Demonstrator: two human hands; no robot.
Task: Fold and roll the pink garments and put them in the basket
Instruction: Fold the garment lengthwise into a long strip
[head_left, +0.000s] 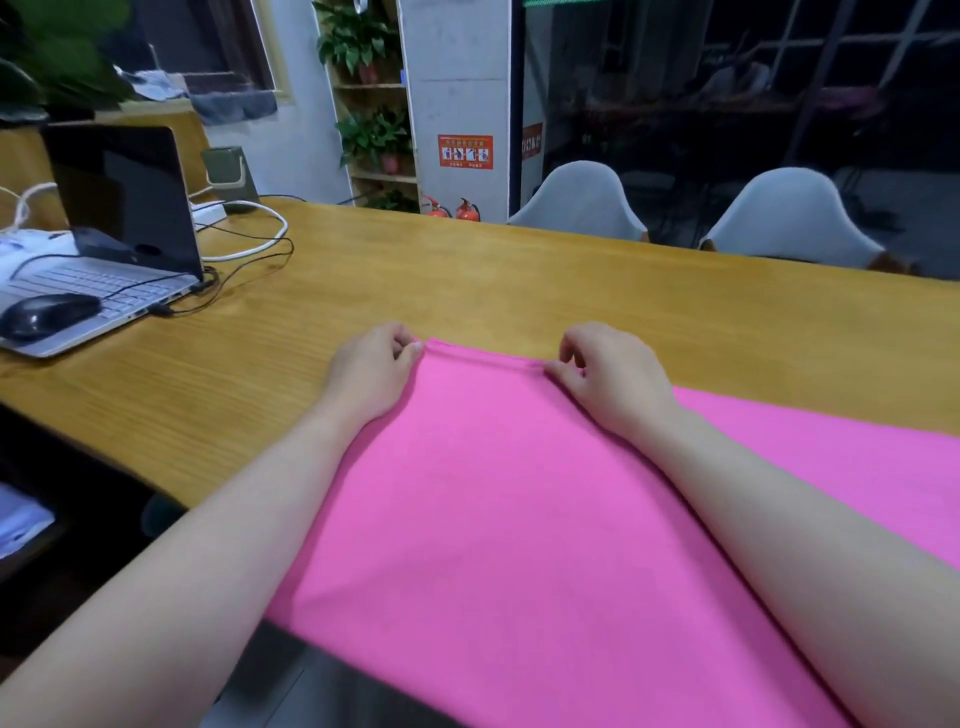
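Nearest, the pink garment (498, 493) lies flat on the wooden table (467, 280), its long axis running away from the person. The left hand (371, 371) and right hand (613, 379) each pinch its far edge. Beyond, left, sit a laptop (119, 228) and mouse (49, 314); two white chairs (582, 200) stand behind.

Office, long wooden table (467, 260), open laptop (104, 223), mouse (47, 314), white chairs (582, 200)
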